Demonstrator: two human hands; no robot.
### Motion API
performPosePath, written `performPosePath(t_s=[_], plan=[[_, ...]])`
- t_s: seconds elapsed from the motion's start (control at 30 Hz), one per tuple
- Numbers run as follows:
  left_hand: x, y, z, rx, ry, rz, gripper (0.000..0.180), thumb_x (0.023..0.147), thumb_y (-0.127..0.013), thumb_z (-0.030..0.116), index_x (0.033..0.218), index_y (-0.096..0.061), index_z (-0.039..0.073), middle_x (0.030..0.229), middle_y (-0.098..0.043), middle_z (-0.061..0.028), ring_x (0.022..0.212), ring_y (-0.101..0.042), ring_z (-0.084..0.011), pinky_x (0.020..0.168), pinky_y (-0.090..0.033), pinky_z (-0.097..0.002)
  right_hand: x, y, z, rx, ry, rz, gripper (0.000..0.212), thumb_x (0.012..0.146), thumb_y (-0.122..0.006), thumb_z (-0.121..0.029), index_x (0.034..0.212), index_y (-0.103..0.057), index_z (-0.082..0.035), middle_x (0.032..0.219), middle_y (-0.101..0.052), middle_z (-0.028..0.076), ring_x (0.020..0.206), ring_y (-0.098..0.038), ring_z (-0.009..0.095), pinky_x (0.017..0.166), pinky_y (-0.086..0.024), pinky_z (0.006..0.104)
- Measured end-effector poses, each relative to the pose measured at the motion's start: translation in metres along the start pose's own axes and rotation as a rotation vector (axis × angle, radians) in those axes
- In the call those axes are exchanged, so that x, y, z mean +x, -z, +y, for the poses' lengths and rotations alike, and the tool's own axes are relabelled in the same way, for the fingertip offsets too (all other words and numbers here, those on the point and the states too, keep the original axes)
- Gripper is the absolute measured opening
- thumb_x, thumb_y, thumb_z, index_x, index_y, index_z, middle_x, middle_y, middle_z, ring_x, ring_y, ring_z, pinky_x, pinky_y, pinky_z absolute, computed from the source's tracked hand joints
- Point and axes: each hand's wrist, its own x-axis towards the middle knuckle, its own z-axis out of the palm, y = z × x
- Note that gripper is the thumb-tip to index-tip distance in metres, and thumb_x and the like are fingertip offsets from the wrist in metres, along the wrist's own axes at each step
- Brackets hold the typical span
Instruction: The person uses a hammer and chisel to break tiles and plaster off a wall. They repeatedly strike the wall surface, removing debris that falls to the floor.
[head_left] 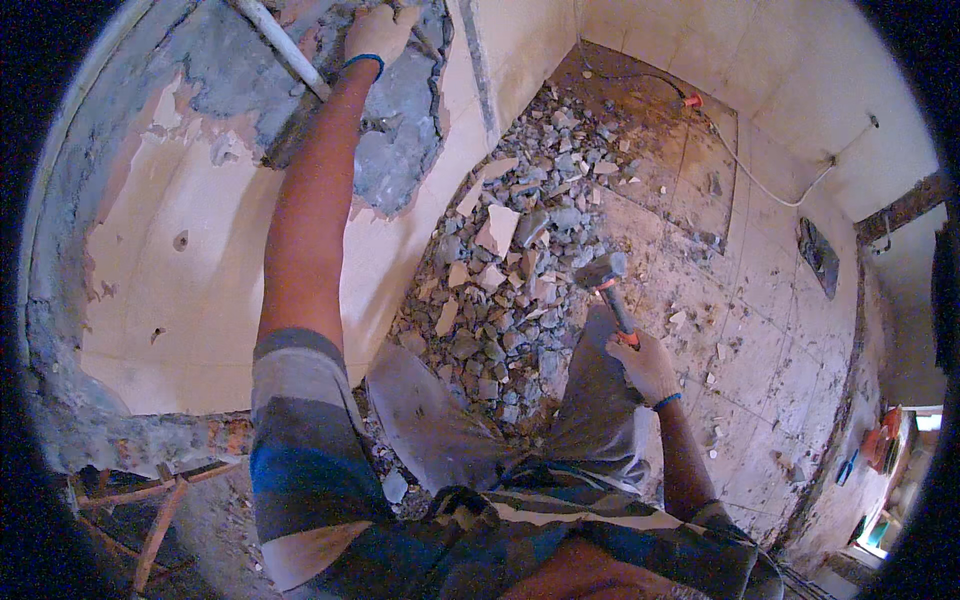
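Chipping the wall (pixel 396 165) seems in hand: the right hand (pixel 650 368) grips the hammer (pixel 617 307), its head beyond the fingers. The left hand (pixel 377 35) is at the wall, its hold unclear; striking calls for steady aim.

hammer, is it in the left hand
No, the right hand holds the hammer; the left hand is up by the wall.

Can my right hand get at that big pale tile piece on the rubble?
Probably yes, perhaps with a lean: the tile piece lies on top of the rubble, with nothing apparent between it and your right hand. That hand holds a hammer, though, so it would likely need freeing first.
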Motion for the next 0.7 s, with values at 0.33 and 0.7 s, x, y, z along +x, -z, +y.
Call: performPosePath(t_s=[0.33,0.7], plan=[[0.007,-0.015,-0.008,-0.17,0.171,-0.041,0.081,0.102,-0.043,0.069,0.123,-0.073,-0.003,0.125,-0.069,-0.0349,0.119,-0.066,-0.0521,0.108,-0.048,-0.0597,0.016,0.007,0.026,0.096,-0.129,-0.039,0.037,0.094,-0.078,-0.04,0.099,-0.073,-0.004,0.077,-0.07,0.005,0.062,-0.062,0.016,0.061,-0.05,0.0373],[-0.006,0.017,0.026,0.118,0.003,-0.008,0.065,0.101,-0.055,0.059,0.1,-0.077,-0.003,0.107,-0.075,-0.0287,0.102,-0.071,-0.0471,0.092,-0.054,-0.0585,0.014,0.018,0.011,0.099,-0.129,-0.095,0.032,0.096,-0.077,-0.036,0.104,-0.072,-0.006,0.074,-0.066,0.002,0.06,-0.062,0.015,0.058,-0.049,0.0356]])
